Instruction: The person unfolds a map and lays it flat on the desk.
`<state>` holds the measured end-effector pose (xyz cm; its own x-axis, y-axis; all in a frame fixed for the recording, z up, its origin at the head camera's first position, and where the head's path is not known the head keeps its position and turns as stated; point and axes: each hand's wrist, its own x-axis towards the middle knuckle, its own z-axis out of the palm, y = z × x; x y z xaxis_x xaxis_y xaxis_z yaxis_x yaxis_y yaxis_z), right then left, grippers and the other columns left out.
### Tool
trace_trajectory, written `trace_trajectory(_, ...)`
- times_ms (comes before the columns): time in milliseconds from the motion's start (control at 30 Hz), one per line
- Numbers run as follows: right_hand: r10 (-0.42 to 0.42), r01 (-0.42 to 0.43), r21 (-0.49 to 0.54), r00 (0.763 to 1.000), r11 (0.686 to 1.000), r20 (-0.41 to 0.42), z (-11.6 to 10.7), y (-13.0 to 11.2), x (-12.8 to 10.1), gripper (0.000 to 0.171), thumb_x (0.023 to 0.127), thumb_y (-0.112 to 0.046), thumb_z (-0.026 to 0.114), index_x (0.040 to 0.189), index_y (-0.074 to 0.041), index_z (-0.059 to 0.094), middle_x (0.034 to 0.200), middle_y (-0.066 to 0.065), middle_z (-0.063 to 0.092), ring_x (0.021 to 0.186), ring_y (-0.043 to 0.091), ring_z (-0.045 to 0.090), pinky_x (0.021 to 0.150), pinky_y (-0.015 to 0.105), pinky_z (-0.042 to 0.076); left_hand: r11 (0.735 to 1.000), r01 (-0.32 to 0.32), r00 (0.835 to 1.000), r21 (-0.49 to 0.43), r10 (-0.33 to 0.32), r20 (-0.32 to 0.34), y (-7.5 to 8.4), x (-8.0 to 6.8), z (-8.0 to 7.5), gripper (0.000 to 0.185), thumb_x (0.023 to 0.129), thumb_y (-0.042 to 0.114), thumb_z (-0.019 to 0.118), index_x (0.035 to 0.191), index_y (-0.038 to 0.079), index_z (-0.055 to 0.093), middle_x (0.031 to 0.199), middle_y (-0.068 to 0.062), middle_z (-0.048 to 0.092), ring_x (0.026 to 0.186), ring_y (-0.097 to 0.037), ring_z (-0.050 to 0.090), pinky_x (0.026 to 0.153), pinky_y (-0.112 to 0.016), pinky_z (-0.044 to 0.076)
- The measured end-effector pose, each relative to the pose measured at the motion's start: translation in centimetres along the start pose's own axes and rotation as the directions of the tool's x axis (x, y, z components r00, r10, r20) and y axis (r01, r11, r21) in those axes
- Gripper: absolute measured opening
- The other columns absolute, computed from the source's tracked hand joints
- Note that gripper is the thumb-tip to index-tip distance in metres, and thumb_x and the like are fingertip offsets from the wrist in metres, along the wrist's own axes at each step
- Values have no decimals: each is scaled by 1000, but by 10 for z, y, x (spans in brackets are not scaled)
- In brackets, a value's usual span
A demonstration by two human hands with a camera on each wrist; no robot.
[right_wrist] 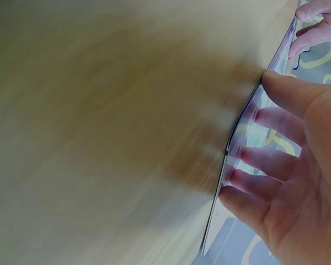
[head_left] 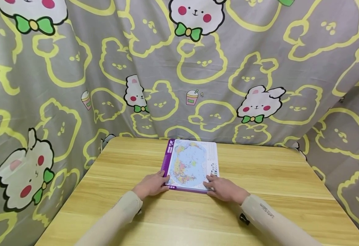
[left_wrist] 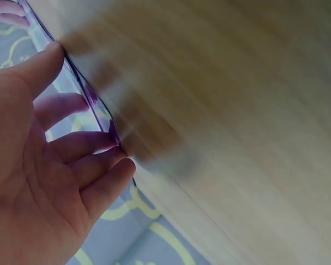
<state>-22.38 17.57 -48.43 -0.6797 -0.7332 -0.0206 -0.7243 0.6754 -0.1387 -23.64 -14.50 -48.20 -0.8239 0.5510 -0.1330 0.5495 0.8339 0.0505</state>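
Holding map sheet (head_left: 191,164) at near corners, flat on table (head_left: 259,191) — left hand (head_left: 151,185) at left corner, right hand (head_left: 225,188) at right. I see fingers spread, tips at sheet's edge (right_wrist: 231,141), which bows up. I judge it thin, light, glossy, bendy — best gripped at both corners, thumbs on top.

A map sheet (head_left: 191,164) lies on the table (head_left: 259,191), near its far edge and about midway across. The left hand (head_left: 151,184) rests at its near left corner, the right hand (head_left: 223,188) at its near right corner. A curtain (head_left: 74,85) hangs behind and to both sides of the table.
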Motion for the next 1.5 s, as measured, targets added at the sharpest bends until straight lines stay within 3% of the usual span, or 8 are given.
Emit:
trace_trajectory(733, 31, -31, -10, 999, 999, 29, 3, -7, 16, 41, 95, -25, 58, 129, -3, 58, 138, 26, 44, 128, 41, 40, 101, 48, 39, 998, 16, 1000, -65, -16, -2, -11, -9, -2, 53, 94, 38, 56, 137, 7, 50, 141, -27, 39, 131, -37, 38, 104, -46, 37)
trace_trajectory(1200, 42, -41, -26, 999, 999, 15, -1, -9, 18, 39, 93, -26, 60, 126, -4, 61, 136, 25, 47, 126, 41, 43, 97, 49, 42, 998, -18, 998, -53, 16, -54, -18, -9, 0, 54, 93, 35, 60, 136, 5, 51, 140, -27, 40, 129, -38, 40, 104, -47, 37)
trace_trajectory(1500, 48, -47, -45, 999, 998, 16, -1, -10, 20, 38, 92, -28, 63, 123, -7, 63, 134, 22, 50, 123, 39, 47, 96, 48, 44, 995, 45, 999, -92, -47, -17, -25, -15, -1, 60, 92, 36, 60, 138, 0, 46, 144, -24, 37, 131, -37, 37, 106, -46, 33)
